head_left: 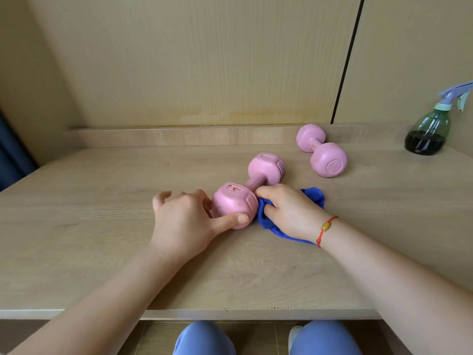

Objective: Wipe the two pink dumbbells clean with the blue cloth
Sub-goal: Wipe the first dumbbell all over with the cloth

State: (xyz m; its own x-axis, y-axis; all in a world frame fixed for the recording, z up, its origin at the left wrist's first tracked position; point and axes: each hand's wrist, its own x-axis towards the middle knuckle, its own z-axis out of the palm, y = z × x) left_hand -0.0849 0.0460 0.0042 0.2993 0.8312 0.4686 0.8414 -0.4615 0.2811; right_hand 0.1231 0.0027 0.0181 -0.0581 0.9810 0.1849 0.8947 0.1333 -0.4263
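Note:
A pink dumbbell (266,170) lies on the wooden desk (102,239), pointing away to the right. My left hand (184,221) grips its near head, thumb on the front and fingers behind. My right hand (289,211) holds a bunched blue cloth (263,219) against the inner side of that head, beside the handle. Part of the cloth is hidden under my right hand. A second pink dumbbell (322,151) lies untouched farther back on the right.
A green spray bottle (427,134) with a lilac trigger and dark liquid stands at the far right, near the back ledge (179,137). A wood-panel wall rises behind the desk. My knees show below the desk's front edge.

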